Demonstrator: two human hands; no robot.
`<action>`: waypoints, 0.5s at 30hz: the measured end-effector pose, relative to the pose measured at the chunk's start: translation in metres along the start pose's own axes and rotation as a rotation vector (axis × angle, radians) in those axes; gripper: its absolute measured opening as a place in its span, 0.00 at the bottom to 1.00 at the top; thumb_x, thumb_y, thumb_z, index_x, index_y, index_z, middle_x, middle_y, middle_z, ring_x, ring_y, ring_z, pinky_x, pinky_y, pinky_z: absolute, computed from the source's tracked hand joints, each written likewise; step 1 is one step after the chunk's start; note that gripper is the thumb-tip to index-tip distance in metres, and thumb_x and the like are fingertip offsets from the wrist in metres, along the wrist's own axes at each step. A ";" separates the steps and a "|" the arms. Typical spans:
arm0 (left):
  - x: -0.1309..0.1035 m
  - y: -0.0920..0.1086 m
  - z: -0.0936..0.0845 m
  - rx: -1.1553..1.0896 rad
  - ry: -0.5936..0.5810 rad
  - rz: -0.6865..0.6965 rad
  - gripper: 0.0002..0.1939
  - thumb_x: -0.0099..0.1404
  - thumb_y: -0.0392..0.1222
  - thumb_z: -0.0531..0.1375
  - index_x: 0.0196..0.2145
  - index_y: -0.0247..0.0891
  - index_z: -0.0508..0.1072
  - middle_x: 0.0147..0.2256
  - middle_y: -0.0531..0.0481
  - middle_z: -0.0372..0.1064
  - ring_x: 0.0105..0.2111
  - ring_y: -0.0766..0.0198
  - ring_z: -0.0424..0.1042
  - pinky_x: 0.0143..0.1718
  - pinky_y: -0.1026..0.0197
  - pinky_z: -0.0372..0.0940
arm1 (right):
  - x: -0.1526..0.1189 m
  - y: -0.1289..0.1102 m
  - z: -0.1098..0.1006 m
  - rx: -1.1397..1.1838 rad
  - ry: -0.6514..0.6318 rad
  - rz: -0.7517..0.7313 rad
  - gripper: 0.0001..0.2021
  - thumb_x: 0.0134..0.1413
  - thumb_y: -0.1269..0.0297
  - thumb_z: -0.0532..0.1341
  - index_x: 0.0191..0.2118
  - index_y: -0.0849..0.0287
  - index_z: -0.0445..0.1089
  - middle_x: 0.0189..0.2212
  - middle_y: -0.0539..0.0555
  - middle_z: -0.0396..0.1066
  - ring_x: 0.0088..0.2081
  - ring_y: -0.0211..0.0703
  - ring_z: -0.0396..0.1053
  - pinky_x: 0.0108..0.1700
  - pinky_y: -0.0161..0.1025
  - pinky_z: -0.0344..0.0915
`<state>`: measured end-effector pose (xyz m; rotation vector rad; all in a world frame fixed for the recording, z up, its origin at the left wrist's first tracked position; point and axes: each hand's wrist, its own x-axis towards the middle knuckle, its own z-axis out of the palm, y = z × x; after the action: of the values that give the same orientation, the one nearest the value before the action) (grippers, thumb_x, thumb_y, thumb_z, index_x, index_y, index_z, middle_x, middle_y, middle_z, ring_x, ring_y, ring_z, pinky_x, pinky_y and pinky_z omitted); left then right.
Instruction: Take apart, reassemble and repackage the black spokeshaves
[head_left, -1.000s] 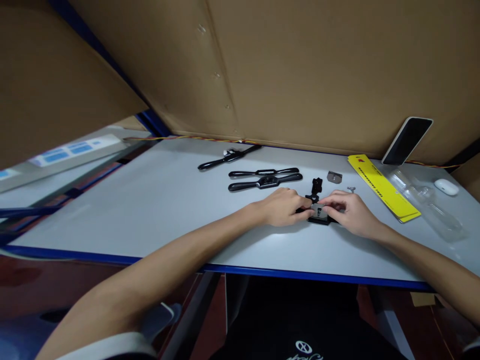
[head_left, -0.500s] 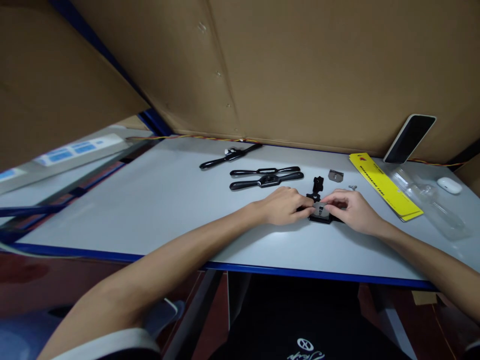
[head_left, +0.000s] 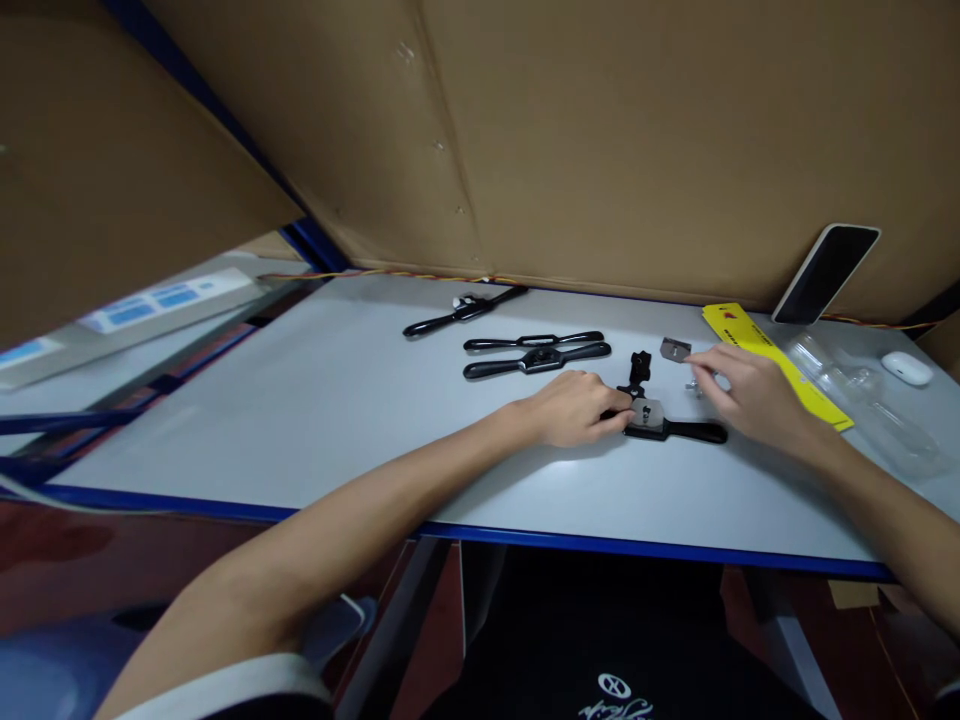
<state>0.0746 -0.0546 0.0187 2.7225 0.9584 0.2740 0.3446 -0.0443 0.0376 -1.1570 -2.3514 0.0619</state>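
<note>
Head view, bench [head_left: 360, 420]: bearing black-handled tool [head_left: 697, 432] right of its middle, between front and back edges.
Left hand [head_left: 579, 410]: fingers holding tool's left end, thumb reaching metal plate [head_left: 649, 411] lying on it.
Right hand [head_left: 757, 395]: hovering near loose blade [head_left: 676, 349], fingers narrow; cannot tell whether gripping.
Black bracket [head_left: 640, 367]: lying just beyond tool.
Yellow card [head_left: 739, 328]: lying toward right edge.

Tall brown cardboard panels [head_left: 600, 150] wall in the pale grey, blue-edged surface [head_left: 300, 400]; dark red floor [head_left: 82, 550] shows below.
</note>
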 end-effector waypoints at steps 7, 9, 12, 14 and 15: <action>0.000 0.003 -0.002 0.014 -0.012 -0.025 0.20 0.74 0.49 0.47 0.33 0.39 0.74 0.22 0.52 0.66 0.21 0.65 0.60 0.26 0.59 0.46 | 0.003 0.047 -0.021 -0.101 -0.039 0.030 0.15 0.63 0.60 0.56 0.44 0.53 0.80 0.28 0.55 0.79 0.29 0.48 0.74 0.36 0.46 0.66; 0.000 0.003 -0.001 0.025 -0.006 -0.038 0.19 0.73 0.49 0.48 0.33 0.39 0.73 0.22 0.53 0.65 0.21 0.64 0.60 0.26 0.59 0.46 | 0.003 0.044 -0.014 -0.058 -0.047 0.001 0.14 0.63 0.61 0.56 0.44 0.53 0.79 0.30 0.54 0.79 0.30 0.48 0.75 0.38 0.46 0.67; 0.000 0.001 -0.001 0.031 -0.008 -0.030 0.19 0.73 0.49 0.48 0.33 0.39 0.72 0.21 0.53 0.64 0.20 0.64 0.60 0.26 0.59 0.46 | 0.005 0.029 0.000 0.006 -0.083 -0.080 0.15 0.65 0.64 0.54 0.47 0.56 0.79 0.41 0.58 0.80 0.40 0.51 0.77 0.45 0.49 0.70; 0.000 0.001 -0.001 0.030 -0.016 -0.025 0.19 0.73 0.49 0.48 0.32 0.39 0.71 0.20 0.53 0.62 0.20 0.64 0.59 0.26 0.59 0.46 | 0.008 0.016 0.009 0.028 -0.121 -0.168 0.17 0.67 0.66 0.52 0.51 0.57 0.77 0.47 0.61 0.79 0.46 0.53 0.76 0.50 0.52 0.70; -0.001 0.001 -0.001 0.030 -0.020 -0.028 0.18 0.73 0.49 0.48 0.32 0.39 0.71 0.20 0.54 0.61 0.20 0.64 0.58 0.26 0.59 0.46 | 0.010 0.011 0.012 0.044 -0.153 -0.212 0.18 0.67 0.67 0.52 0.54 0.57 0.76 0.51 0.61 0.77 0.52 0.54 0.74 0.55 0.54 0.69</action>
<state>0.0741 -0.0553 0.0201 2.7312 1.0015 0.2289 0.3419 -0.0279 0.0280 -0.9053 -2.5800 0.1308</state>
